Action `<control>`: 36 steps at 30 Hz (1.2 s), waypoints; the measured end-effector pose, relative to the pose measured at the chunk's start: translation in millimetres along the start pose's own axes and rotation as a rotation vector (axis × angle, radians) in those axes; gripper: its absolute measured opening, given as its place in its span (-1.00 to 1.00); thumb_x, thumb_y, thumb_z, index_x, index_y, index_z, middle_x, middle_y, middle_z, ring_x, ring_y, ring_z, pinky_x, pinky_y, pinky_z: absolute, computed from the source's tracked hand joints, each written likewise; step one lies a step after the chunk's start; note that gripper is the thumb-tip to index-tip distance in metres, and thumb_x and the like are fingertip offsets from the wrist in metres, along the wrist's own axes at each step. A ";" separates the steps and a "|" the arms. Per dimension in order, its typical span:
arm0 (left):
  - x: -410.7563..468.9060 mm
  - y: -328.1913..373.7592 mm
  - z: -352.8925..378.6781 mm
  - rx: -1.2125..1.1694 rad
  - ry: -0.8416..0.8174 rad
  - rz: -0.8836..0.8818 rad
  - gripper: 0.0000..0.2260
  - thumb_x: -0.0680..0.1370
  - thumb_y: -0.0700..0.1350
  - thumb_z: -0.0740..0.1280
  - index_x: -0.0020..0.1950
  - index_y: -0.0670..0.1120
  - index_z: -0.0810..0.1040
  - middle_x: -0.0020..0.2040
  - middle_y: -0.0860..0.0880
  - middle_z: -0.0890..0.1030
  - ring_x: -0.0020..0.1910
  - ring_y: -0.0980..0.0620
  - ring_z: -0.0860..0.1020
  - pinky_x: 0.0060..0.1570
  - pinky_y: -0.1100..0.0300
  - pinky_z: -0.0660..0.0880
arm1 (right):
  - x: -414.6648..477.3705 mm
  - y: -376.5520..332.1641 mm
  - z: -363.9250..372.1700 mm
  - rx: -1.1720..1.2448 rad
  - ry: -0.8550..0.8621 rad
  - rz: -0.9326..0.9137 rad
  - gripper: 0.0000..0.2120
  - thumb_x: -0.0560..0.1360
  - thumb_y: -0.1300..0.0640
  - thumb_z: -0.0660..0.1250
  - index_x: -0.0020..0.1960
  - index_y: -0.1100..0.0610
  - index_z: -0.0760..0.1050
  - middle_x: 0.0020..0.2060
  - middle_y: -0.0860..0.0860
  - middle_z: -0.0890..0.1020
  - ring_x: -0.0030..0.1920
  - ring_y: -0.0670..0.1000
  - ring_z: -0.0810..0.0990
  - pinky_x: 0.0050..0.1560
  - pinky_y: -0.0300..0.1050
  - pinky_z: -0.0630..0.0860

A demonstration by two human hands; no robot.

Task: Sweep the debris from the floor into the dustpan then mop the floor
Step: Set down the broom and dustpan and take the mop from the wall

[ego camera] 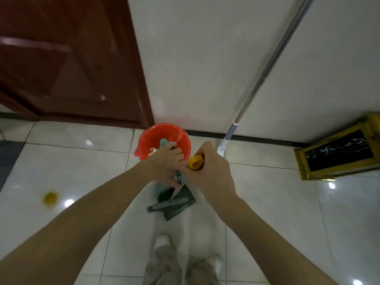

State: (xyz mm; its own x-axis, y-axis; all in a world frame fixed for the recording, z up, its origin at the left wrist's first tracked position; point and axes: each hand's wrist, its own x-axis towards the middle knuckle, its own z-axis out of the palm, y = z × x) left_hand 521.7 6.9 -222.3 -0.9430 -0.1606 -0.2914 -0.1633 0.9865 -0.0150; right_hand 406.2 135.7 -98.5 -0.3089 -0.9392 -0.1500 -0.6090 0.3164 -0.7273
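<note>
A: Red bucket (164, 134), contents?
B: Pinkish scraps (153, 151). Left hand (165, 164) curled round teal handle (163, 142); right hand (212, 171) fisted round yellow-capped broom handle (196, 162).
A: Dustpan (181, 204)?
B: Below hands, broom head (167, 204) against it; contents unclear.

One wide view is taken from head height, angled forward and steeply down. The floor (267, 202) is seen from standing height, the wall (205, 68) close ahead.
</note>
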 end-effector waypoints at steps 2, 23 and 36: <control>-7.8 -5.0 10.6 -0.059 0.051 -0.047 -0.49 0.39 0.46 0.03 0.12 0.18 0.44 0.11 0.14 0.50 0.17 0.01 0.40 0.35 -0.07 0.14 | 8.2 -5.6 10.6 -0.009 0.004 0.009 -0.68 0.51 0.02 0.40 0.16 0.13 0.40 -0.18 -0.11 0.42 -0.15 -0.12 0.40 0.09 -0.16 0.51; -54.3 22.8 50.7 -0.611 0.749 -0.813 -0.12 0.29 0.39 0.40 0.46 0.03 0.18 0.42 -0.26 0.31 0.40 -0.23 0.31 0.31 -0.24 0.35 | 39.1 -37.5 28.4 -0.154 0.148 -0.230 -0.56 0.32 -0.13 0.53 -0.15 -0.01 0.28 -0.41 -0.21 0.42 -0.40 -0.23 0.49 -0.44 -0.38 0.41; -37.6 12.5 54.2 -1.167 0.574 -0.746 -0.33 0.41 0.03 0.48 0.42 0.13 0.22 0.27 0.02 0.50 0.25 0.03 0.49 0.27 -0.01 0.47 | 57.0 -73.7 31.4 -0.230 0.047 -0.224 -0.55 0.36 -0.05 0.55 -0.09 0.13 0.31 -0.31 0.09 0.60 -0.28 0.12 0.64 -0.25 0.14 0.59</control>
State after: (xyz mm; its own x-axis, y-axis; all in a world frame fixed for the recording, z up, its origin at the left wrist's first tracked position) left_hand 570.8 27.0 -263.4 -0.4781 -0.8650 -0.1520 -0.5173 0.1375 0.8447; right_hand 456.4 54.6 -74.5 -0.1791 -0.9833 0.0318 -0.8130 0.1297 -0.5676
